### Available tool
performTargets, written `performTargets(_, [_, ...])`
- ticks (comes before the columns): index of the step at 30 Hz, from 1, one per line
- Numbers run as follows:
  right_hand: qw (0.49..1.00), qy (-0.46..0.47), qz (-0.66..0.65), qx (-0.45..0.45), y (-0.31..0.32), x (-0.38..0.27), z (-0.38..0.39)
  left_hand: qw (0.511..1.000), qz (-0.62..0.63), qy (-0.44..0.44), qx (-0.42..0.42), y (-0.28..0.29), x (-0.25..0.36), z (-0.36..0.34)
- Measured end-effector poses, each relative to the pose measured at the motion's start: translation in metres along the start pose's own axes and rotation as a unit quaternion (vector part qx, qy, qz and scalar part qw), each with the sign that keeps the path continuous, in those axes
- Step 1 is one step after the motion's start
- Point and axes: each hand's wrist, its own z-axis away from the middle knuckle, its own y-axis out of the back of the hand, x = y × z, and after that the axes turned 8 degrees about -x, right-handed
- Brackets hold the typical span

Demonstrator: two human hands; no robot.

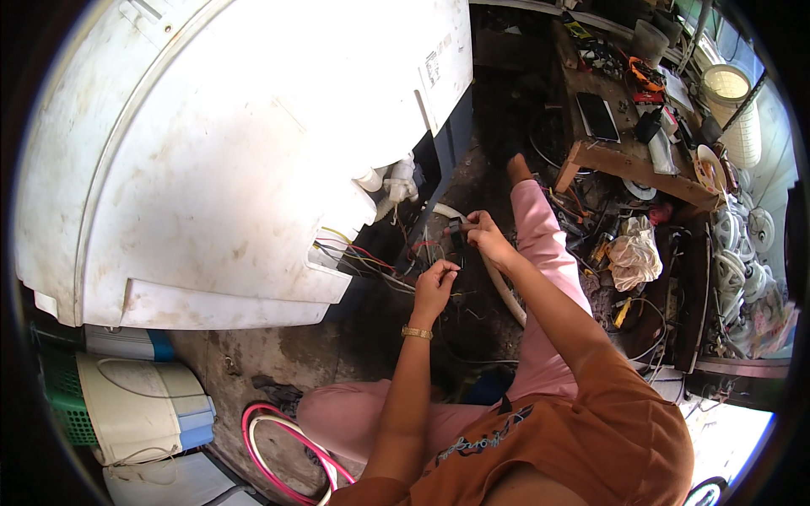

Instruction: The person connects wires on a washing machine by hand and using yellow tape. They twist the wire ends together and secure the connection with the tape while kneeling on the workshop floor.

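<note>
A large white appliance body [211, 169], stained and tilted, fills the left and upper part of the head view. From its lower right corner come several coloured wires [359, 251], beside a white plastic valve-like fitting [402, 179]. My right hand [488, 236] pinches a small black part [456, 229] just right of those wires. Lower and to the left, my left hand [435, 285], with a gold-coloured band at its wrist, is closed at the fingertips. Whatever it pinches is too small and dark to name. A pale hose [504, 291] curves behind my right forearm.
A wooden bench [645, 169] at the upper right bears a black tablet-like slab [597, 116] and tools. White pulley wheels [736, 244] pile at the right. A crumpled cloth [634, 255] lies by my leg; pink and white hoses [253, 438] coil at the lower left.
</note>
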Motion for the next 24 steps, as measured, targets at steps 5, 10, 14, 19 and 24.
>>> performTargets(5, [0.996, 0.028, 0.017, -0.085, -0.050, -0.044, 0.064, 0.996, -0.001, 0.002, 0.084, 0.010, -0.006, 0.008])
performTargets(10, [0.949, -0.062, 0.296, -0.089, -0.045, -0.024, 0.115, 0.997, 0.028, 0.007, 0.067, 0.020, 0.007, -0.004])
performTargets(14, [0.921, 0.091, 0.379, 0.001, -0.010, 0.041, 0.072, 0.982, 0.178, 0.061, 0.004, 0.013, 0.003, 0.000])
performTargets(19, [0.999, 0.039, 0.003, -0.006, 0.008, 0.009, 0.010, 0.993, 0.110, 0.026, -0.016, 0.001, 0.001, -0.002])
performTargets(24, [0.994, 0.029, -0.073, -0.071, -0.042, -0.059, 0.048, 0.993, 0.102, -0.001, 0.061, 0.012, -0.008, 0.005])
